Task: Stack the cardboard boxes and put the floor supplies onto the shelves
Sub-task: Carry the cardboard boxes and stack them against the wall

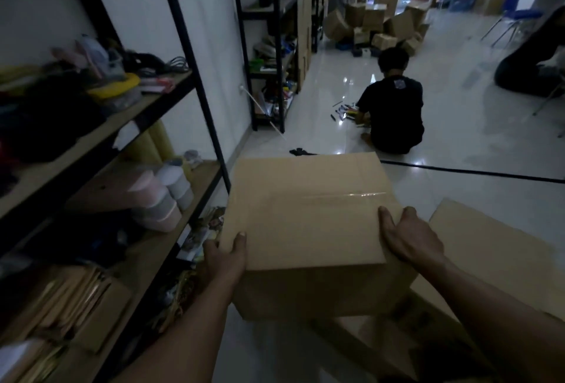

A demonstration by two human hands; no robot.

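Seated person [393,101] in black shirt on glossy floor [458,92], blue chair [519,14] at far right

The cardboard box [308,214] is plain tan, with 1 strip of clear, shiny tape [345,196] across its top. The other cardboard [489,254] beside it is the same tan. The shelf frame [195,55] is black, and its boards [153,101] are pale wood brown. A yellow item [122,84] lies on the upper board. Lower down are pale yellow rolls [153,144], 1 pinkish bottle [154,199] and 1 white bottle [176,180]. The wall [214,15] is white. The floor [458,125] is glossy off-white tile, crossed by 1 black line [474,171]. The seated person [393,107] wears a black shirt with a small pale patch near the collar. The far pile of boxes [376,24] is brown. The chair [516,12] is blue.
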